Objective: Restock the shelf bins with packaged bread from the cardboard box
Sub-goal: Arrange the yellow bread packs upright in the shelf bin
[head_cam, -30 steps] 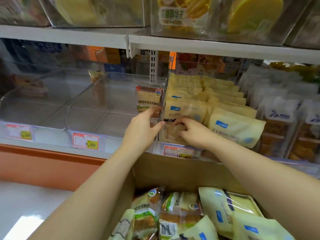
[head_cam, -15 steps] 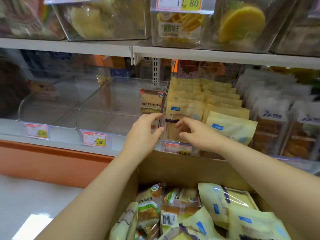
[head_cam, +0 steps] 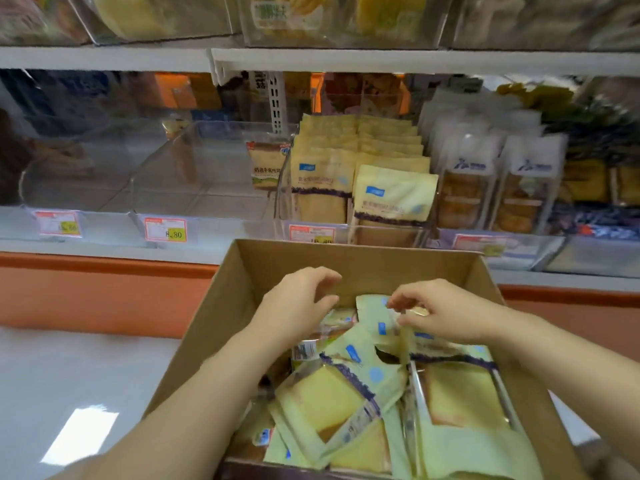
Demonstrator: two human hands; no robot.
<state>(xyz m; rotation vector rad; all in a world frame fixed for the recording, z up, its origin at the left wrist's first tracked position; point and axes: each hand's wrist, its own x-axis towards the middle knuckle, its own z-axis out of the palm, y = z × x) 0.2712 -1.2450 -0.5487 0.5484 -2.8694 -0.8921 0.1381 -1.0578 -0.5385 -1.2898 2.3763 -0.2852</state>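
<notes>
Here the picking step is in hand: both hands are down in the open brown cardboard box [head_cam: 346,252], which sits just below the shelf front. The right hand [head_cam: 446,313] pinches the top edge of a pale yellow-green plastic packet of sliced bread [head_cam: 374,315] between thumb and fingertips. That packet stands partly up out of the loose pile of like packets [head_cam: 329,403]. The left hand [head_cam: 298,306] hovers beside it with fingers loosely curved, holding nothing. On the shelf, the clear plastic bin [head_cam: 388,235] holds two rows of matching pale yellow packets. Next, I judge, the pinched packet needs lifting free of its neighbours. It then wants setting upright at the front of one of those rows, label facing out.
</notes>
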